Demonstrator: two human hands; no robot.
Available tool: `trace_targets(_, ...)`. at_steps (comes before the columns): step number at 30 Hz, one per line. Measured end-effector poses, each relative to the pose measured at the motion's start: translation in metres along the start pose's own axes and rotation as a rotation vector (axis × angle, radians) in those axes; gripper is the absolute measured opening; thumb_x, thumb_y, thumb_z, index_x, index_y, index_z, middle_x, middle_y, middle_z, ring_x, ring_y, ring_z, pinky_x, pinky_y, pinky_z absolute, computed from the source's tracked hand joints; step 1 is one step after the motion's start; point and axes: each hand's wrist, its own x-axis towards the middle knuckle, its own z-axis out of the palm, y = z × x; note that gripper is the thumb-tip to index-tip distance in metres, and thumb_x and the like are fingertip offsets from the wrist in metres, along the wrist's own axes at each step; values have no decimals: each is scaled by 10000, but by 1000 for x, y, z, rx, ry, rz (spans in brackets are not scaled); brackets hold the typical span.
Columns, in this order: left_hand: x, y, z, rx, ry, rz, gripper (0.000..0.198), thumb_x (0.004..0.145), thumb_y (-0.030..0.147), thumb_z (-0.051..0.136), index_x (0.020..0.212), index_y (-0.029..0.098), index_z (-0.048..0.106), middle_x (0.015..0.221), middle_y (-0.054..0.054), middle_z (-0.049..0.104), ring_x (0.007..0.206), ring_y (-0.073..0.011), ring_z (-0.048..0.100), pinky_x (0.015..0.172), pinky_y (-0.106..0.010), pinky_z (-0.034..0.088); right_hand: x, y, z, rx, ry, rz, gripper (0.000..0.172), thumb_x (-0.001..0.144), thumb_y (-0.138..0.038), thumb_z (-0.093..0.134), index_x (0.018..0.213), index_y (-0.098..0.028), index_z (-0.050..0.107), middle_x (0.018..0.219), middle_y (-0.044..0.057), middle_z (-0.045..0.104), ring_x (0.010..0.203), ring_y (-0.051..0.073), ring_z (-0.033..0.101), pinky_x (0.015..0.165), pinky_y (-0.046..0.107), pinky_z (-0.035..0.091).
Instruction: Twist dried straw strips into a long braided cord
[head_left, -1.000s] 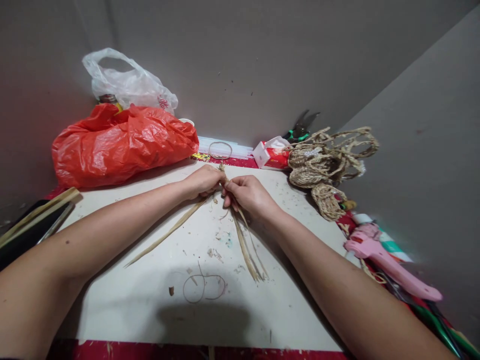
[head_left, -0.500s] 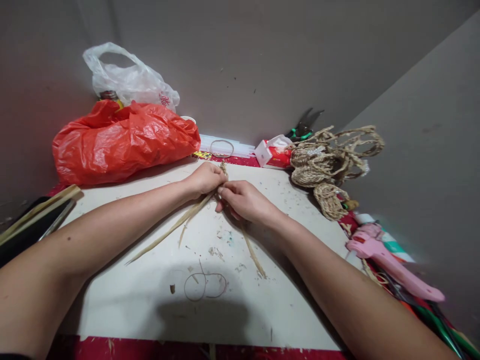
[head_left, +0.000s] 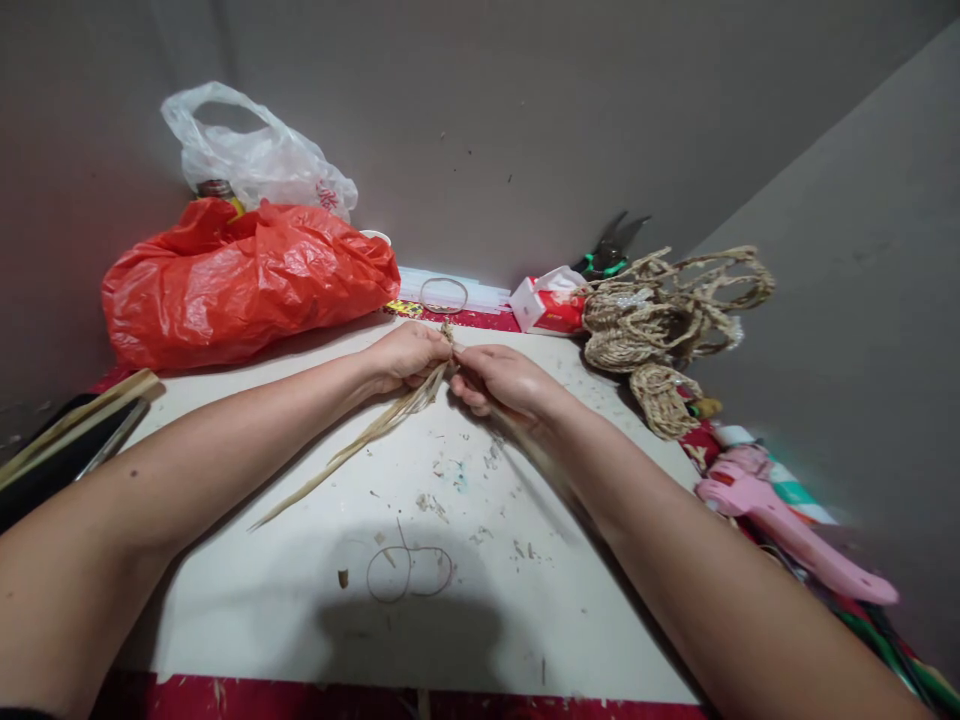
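Observation:
Near the far edge of the white board point(head_left: 300, 610), my left hand point(head_left: 409, 355) pinches a bundle of pale plant fibre strands point(head_left: 367, 437) near its braided-looking top. One long strand end trails toward the lower left over the board. My right hand point(head_left: 499, 380) touches the left at the fingertips, its thumb and fingers closed on the same strands just below the braided part. Another strand, blurred, runs from under my right hand down along the right forearm.
A red plastic bag point(head_left: 247, 285) fills the back left, beside a white bag point(head_left: 262, 155). At the right lie coiled braided cords point(head_left: 637, 325), a tissue pack point(head_left: 555, 300) and a pink glue gun point(head_left: 799, 530). A thin bent wire point(head_left: 410, 572) rests on the board in front.
My right hand has moved slightly up and closer to the left. The strand below it has swung right and blurs. The strands under my left hand look more spread.

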Motion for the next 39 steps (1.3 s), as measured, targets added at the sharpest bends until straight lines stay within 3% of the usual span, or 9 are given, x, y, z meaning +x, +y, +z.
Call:
trace_targets(2, 0, -2, 1, 89, 15, 36, 266, 783, 194, 502, 525, 146, 462, 362, 66, 302, 312, -27, 187, 375, -221, 100, 1, -1, 1, 37, -63, 86, 289, 885, -347, 438, 667, -159, 470, 399, -87, 296, 303, 29, 167, 294, 139, 134)
trace_targets(4, 1, -5, 1, 185, 23, 84, 259, 799, 207, 478, 555, 131, 516, 396, 45, 380, 329, -31, 221, 383, -215, 137, 1, -3, -3, 50, -101, 132, 314, 897, -361, 413, 662, -159, 465, 407, -107, 219, 318, 25, 104, 302, 129, 90)
trace_targets(7, 3, -8, 0, 294, 74, 218, 218, 779, 180, 483, 577, 120, 540, 485, 25, 462, 400, -38, 286, 429, -200, 215, 3, -5, -10, 95, -159, 196, 375, 906, -380, 381, 592, -175, 388, 426, -100, 213, 333, 27, 94, 305, 127, 84)
trace_targets(12, 4, -5, -2, 510, 92, 355, 188, 751, 145, 468, 583, 114, 544, 536, 32, 438, 505, -59, 334, 498, -194, 266, 3, -3, -11, 239, -197, 219, 350, 882, -310, 421, 569, -181, 334, 436, -100, 199, 338, 27, 101, 307, 117, 98)
trace_targets(19, -5, 4, 1, 596, 35, 276, 145, 667, 81, 434, 570, 121, 535, 518, 26, 452, 482, -70, 349, 481, -209, 259, 3, 3, 1, 301, -5, 102, 192, 812, -186, 481, 625, -155, 452, 396, -106, 228, 311, 20, 130, 295, 125, 115)
trace_targets(24, -10, 10, 5, 628, 20, 240, 158, 665, 74, 428, 560, 123, 534, 492, 25, 456, 468, -72, 364, 475, -210, 261, 2, 5, 8, 259, 122, 54, 274, 814, -194, 499, 571, -180, 374, 367, -87, 284, 297, 25, 186, 287, 128, 132)
trace_targets(29, -16, 8, 16, 627, 59, 114, 136, 723, 90, 422, 633, 143, 509, 439, 18, 486, 380, -75, 381, 423, -204, 258, 3, 5, 5, 335, 51, 63, 285, 790, -156, 514, 573, -187, 330, 381, -104, 242, 305, 16, 149, 291, 125, 120)
trace_targets(34, -19, 3, 24, 553, 56, 86, 108, 757, 110, 420, 682, 151, 486, 482, -12, 551, 332, -76, 402, 394, -205, 279, 4, 5, 1, 339, 38, 58, 269, 762, -100, 500, 567, -181, 333, 384, -104, 236, 313, 13, 138, 289, 119, 120)
trace_targets(39, -17, 16, 14, 489, 3, -9, 89, 769, 189, 506, 706, 137, 542, 464, 2, 537, 343, -78, 419, 407, -202, 304, 6, 5, -4, 358, -14, 56, 235, 734, -106, 526, 587, -177, 357, 405, -110, 215, 328, 14, 122, 283, 107, 127)
